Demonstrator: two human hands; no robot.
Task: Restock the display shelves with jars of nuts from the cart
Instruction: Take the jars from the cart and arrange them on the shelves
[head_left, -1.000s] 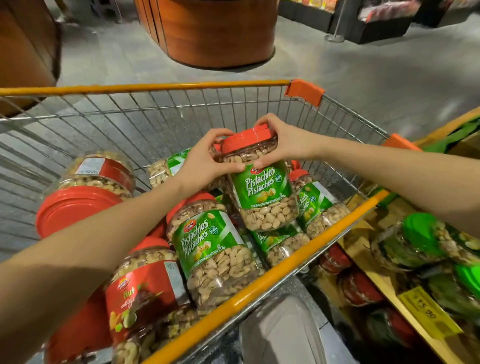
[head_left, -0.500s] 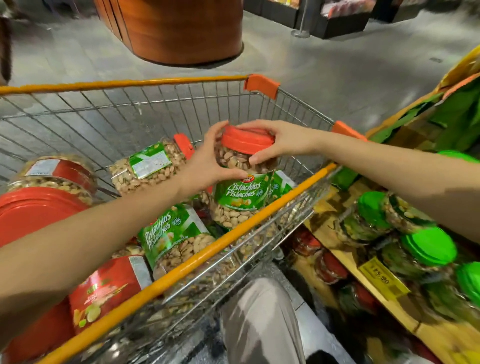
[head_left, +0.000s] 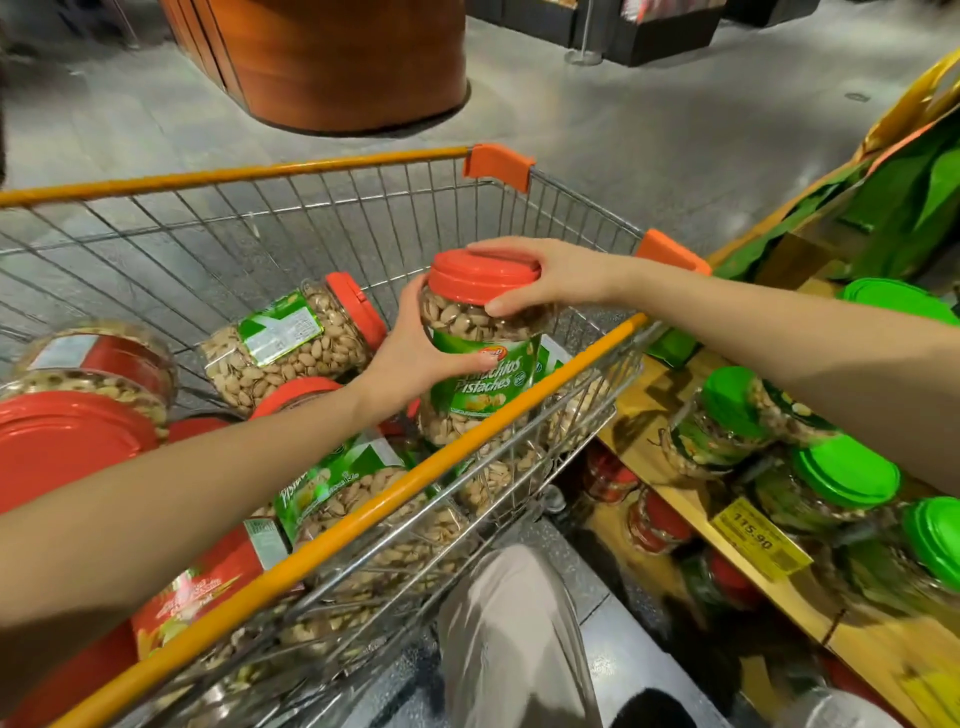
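Restock underway: pistachio jar (head_left: 478, 384) held at cart (head_left: 395, 490) rim, not yet shelved.
Grip: left hand (head_left: 415, 358) round its side, right hand (head_left: 550, 270) clasping lid (head_left: 483, 275); other jars (head_left: 291, 353) lie in cart.

Left grip (head_left: 415, 353): forearm extended, fingers curled round jar (head_left: 480, 387) side. Right grip (head_left: 550, 273): just above, palm down, clasping its top.

Looks dim, lit from overhead. Picks up soft glare on the floor (head_left: 675, 130). Blurs badly over the shelf (head_left: 862, 660) at right, bows near the edges.
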